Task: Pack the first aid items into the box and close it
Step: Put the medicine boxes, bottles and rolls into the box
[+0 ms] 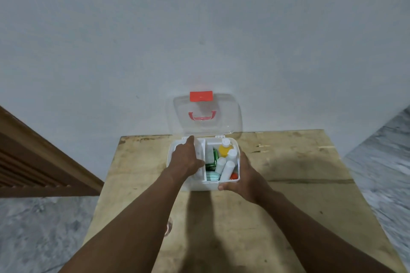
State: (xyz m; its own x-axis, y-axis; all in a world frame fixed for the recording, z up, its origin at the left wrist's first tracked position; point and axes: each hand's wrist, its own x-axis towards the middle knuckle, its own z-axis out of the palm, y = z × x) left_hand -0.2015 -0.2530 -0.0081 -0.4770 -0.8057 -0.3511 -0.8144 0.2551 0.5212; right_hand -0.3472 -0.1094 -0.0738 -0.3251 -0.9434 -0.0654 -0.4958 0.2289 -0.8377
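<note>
A white first aid box [199, 186] stands on a wooden table, its clear lid [226, 117] raised against the wall, with a red latch [201, 96] and a red handle [202, 115]. Inside lie a yellow bottle [224, 150], white bottles [226, 169], a green packet [212, 160], a pale green roll [212, 176] and a small red item [233, 176]. My left hand [185, 158] rests flat over the box's left compartment, fingers reaching to the back rim. My right hand [243, 175] grips the box's right front corner, thumb on the front wall.
The wooden table [288, 206] butts against a pale wall [199, 29]. A brown slatted wooden frame [33, 162] stands at the left. Grey mottled floor [33, 228] lies on both sides. A small clear object [168, 227] sits on the table near my left forearm.
</note>
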